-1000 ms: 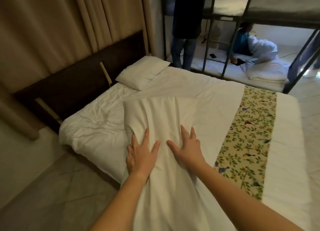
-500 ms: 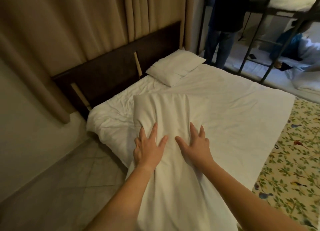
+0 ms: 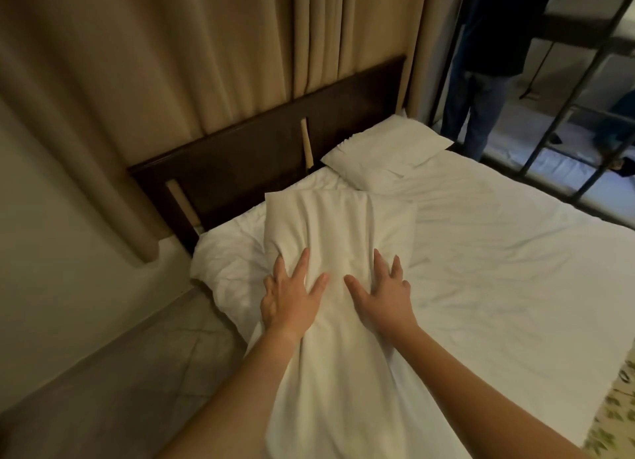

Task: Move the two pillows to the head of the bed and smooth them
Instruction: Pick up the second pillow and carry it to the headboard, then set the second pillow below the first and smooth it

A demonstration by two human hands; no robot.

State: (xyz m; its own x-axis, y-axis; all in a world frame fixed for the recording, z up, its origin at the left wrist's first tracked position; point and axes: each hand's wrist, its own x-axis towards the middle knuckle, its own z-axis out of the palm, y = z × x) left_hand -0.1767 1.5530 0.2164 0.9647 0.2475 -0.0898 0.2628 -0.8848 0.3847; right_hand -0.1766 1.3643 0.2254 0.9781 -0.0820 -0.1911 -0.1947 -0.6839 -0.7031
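Both hands lie flat with fingers spread, left hand (image 3: 290, 299) and right hand (image 3: 385, 295), pressing the near pillow (image 3: 338, 238) on the bed (image 3: 498, 269); the far pillow (image 3: 386, 152) rests by the headboard (image 3: 261, 149).

Near pillow (image 3: 338, 238) before far pillow (image 3: 386, 154)
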